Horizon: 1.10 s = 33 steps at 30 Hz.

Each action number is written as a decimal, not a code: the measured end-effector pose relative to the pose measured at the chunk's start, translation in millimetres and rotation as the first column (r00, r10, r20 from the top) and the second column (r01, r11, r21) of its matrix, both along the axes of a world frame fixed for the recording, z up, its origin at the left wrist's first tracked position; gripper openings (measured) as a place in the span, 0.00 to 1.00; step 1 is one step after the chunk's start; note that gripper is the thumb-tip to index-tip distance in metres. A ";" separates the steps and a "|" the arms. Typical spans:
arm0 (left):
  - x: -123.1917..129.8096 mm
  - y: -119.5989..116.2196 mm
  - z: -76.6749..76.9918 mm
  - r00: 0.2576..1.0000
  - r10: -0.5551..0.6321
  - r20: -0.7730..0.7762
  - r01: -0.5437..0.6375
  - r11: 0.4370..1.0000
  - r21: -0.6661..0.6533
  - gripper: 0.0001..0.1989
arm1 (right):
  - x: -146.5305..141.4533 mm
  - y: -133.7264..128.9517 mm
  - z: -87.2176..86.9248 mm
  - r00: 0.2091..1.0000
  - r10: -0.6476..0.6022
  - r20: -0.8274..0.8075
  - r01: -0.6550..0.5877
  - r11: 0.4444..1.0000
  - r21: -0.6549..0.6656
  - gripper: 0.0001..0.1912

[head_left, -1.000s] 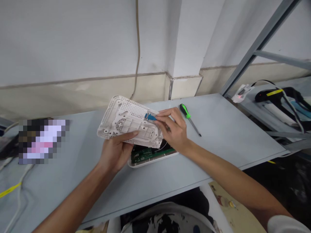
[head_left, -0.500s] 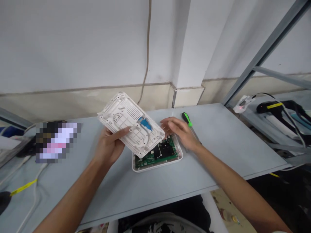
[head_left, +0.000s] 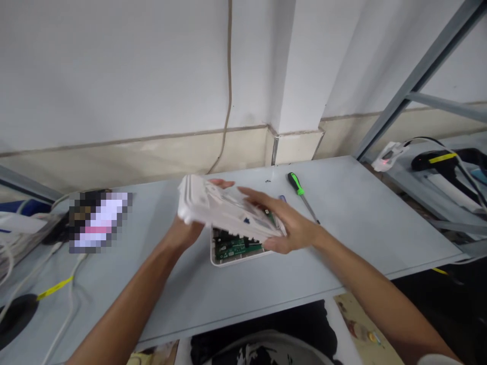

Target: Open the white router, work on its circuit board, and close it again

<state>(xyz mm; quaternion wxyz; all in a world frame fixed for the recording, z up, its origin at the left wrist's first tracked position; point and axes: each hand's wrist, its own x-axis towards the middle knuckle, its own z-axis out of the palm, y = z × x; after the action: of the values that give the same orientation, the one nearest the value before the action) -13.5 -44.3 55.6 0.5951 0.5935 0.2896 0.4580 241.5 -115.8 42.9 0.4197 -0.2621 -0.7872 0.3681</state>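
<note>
A white plastic cover, smeared by motion, is tilted between my two hands. My left hand grips its left end, partly hidden behind it. At the right end my right hand is closed round the edge, thumb below and fingers over the top. Below the cover lies the white housing, flat on the table, with a green circuit board inside; the cover and my right hand hide much of it.
A screwdriver with a green and black handle lies right of the housing. Tiny dark pieces, perhaps screws, lie behind it. At left are a blurred-out phone and white cables. A metal shelf frame stands at right.
The cover has turned over from showing its ribbed inside with a blue part. My right hand, apart from the cover before, has closed on its right end.
</note>
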 end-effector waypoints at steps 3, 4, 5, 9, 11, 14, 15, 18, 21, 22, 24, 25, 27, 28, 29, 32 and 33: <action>-15.5 13.7 -3.9 0.997 0.073 0.002 -0.072 0.996 -0.046 0.23 | 20.5 -0.2 -0.5 0.956 -0.238 0.173 0.198 0.955 0.222 0.54; -21.4 17.2 -4.7 0.996 0.091 0.008 -0.091 0.995 -0.033 0.21 | 25.9 -1.0 -1.4 0.932 -0.266 0.246 0.211 0.950 0.230 0.54; -27.4 19.9 -5.1 0.996 0.089 -0.003 -0.089 0.996 -0.001 0.20 | 30.0 -1.9 -2.6 0.907 -0.277 0.318 0.213 0.952 0.222 0.54; -47.7 19.8 -1.1 0.922 -0.181 -0.342 0.253 0.950 0.181 0.30 | 32.4 -6.1 -8.0 0.838 -0.248 0.486 0.188 0.967 0.169 0.52; -51.8 13.8 2.6 0.774 -0.270 -0.573 0.450 0.871 0.197 0.42 | 27.9 -7.6 -9.7 0.819 -0.243 0.520 0.183 0.969 0.166 0.52; -48.7 1.9 6.8 0.592 -0.260 -0.763 0.581 0.794 0.180 0.56 | 21.2 -8.8 -11.1 0.779 -0.237 0.580 0.182 0.971 0.154 0.54; -46.2 -1.7 7.6 0.560 -0.254 -0.788 0.609 0.771 0.185 0.59 | 20.0 -9.1 -11.5 0.765 -0.234 0.601 0.184 0.972 0.145 0.54; -39.6 -10.1 8.4 0.525 -0.196 -0.829 0.638 0.735 0.230 0.61 | 20.1 -10.5 -13.0 0.734 -0.220 0.643 0.184 0.975 0.124 0.52; -37.5 -15.5 8.6 0.518 -0.143 -0.844 0.614 0.748 0.251 0.58 | 24.6 -11.5 -14.3 0.726 -0.211 0.655 0.178 0.977 0.117 0.50; -37.4 -16.7 8.7 0.512 -0.131 -0.849 0.612 0.749 0.254 0.58 | 26.3 -11.5 -14.5 0.728 -0.211 0.653 0.175 0.977 0.120 0.49; -37.7 -18.2 8.5 0.500 -0.109 -0.859 0.613 0.745 0.262 0.58 | 29.0 -10.9 -14.4 0.734 -0.224 0.642 0.182 0.974 0.132 0.48; -37.9 -18.4 8.1 0.499 -0.104 -0.861 0.612 0.745 0.265 0.57 | 29.9 -10.5 -14.2 0.736 -0.232 0.635 0.190 0.972 0.136 0.48; -38.5 -18.7 6.8 0.507 -0.108 -0.855 0.603 0.754 0.262 0.55 | 30.6 -10.5 -13.8 0.736 -0.237 0.634 0.204 0.971 0.127 0.49; -38.7 -18.8 5.8 0.510 -0.112 -0.853 0.597 0.760 0.257 0.54 | 30.6 -10.9 -13.7 0.732 -0.233 0.640 0.207 0.971 0.117 0.49; -38.7 -19.2 4.7 0.508 -0.114 -0.854 0.594 0.764 0.251 0.54 | 30.3 -11.8 -13.9 0.727 -0.227 0.648 0.209 0.972 0.107 0.50; -36.4 -20.9 0.8 0.477 -0.090 -0.874 0.598 0.762 0.248 0.53 | 29.2 -15.8 -14.7 0.717 -0.223 0.660 0.222 0.971 0.087 0.50; -35.0 -20.9 -0.5 0.473 -0.078 -0.877 0.598 0.760 0.255 0.53 | 28.7 -17.2 -14.8 0.720 -0.229 0.655 0.231 0.969 0.085 0.50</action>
<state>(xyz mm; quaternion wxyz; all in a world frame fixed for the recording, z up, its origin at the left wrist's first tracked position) -48.5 -65.3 55.1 0.2785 0.9221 0.2640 0.0499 270.3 -132.9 28.1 0.1570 -0.4713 -0.8450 0.1980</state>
